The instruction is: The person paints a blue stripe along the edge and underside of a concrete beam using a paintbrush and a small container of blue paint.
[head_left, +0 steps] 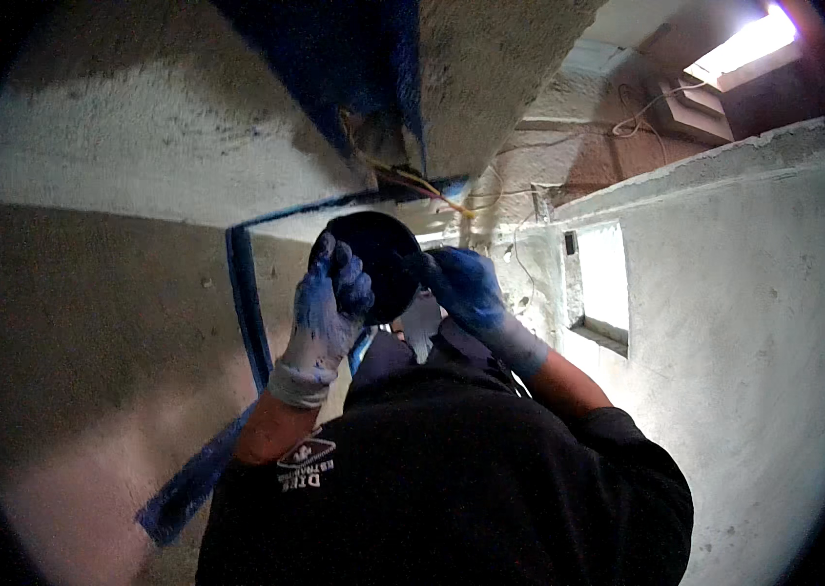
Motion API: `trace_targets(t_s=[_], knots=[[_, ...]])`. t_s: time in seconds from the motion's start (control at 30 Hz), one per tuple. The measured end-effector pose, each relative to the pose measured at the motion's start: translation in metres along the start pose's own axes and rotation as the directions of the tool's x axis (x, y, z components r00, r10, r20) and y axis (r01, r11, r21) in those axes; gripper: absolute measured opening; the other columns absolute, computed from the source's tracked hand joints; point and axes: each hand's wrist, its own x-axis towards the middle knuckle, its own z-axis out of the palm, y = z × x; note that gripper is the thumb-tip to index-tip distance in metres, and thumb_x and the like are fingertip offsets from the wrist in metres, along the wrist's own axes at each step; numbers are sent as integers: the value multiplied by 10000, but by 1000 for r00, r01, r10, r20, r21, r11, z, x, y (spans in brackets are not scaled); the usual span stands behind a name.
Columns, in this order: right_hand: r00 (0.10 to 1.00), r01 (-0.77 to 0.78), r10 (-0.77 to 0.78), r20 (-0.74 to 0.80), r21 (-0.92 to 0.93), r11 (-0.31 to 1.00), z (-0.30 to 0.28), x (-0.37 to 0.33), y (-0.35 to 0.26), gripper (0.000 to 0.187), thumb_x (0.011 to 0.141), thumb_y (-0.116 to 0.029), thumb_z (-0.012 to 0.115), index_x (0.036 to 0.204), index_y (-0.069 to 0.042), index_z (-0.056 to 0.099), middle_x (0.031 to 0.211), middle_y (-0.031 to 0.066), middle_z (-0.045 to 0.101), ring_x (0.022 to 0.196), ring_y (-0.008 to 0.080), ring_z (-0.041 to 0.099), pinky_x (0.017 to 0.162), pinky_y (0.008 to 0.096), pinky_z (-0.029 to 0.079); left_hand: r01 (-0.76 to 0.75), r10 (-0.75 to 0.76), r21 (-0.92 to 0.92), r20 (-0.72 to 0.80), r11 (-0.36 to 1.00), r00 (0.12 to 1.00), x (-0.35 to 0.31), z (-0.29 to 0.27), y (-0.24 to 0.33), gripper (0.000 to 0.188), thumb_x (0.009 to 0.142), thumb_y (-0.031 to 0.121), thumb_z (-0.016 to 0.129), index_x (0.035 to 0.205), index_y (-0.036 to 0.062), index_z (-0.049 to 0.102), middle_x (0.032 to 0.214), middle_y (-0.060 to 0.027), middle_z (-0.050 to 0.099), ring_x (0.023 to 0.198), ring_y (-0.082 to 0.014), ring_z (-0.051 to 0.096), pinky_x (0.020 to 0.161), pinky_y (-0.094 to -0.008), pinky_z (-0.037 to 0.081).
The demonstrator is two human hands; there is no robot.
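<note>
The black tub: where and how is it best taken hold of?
Probably best at the left edge of the black tub, coming from the lower left: the curved edge suits curled fingers, and the left hand grips there. The right hand crowds the right edge; whether it holds anything is too dark to tell.

Matt cloth glove (317, 317), rough plastered wall (100, 313)

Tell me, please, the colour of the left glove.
The left glove is whitish, heavily stained blue; it shows best in the head view.
</note>
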Motion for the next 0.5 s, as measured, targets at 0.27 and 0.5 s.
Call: trace_targets(t_s=[0.27, 0.5], knots=[[881, 292, -130, -455, 306, 906, -24, 28, -27, 159, 890, -62, 506, 908, 0, 651, 879, 126, 668, 785, 208, 650, 700, 301, 508, 26, -26, 7, 29, 1000, 999, 9, 6, 6, 297, 958, 330, 398, 716, 166, 448, 556, 48, 299, 451, -80, 263, 437, -221, 253], [809, 393, -353, -470, -13, 919, 3, 107, -26, 134, 867, -38, 522, 886, 3, 648, 824, 132, 658, 758, 197, 640, 690, 288, 504, -14, 21, 70, -104, 997, 994, 1, 13, 4, 313, 958, 344, 402, 684, 195, 425, 548, 60, 275, 452, -71, 252, 438, -213, 246]])
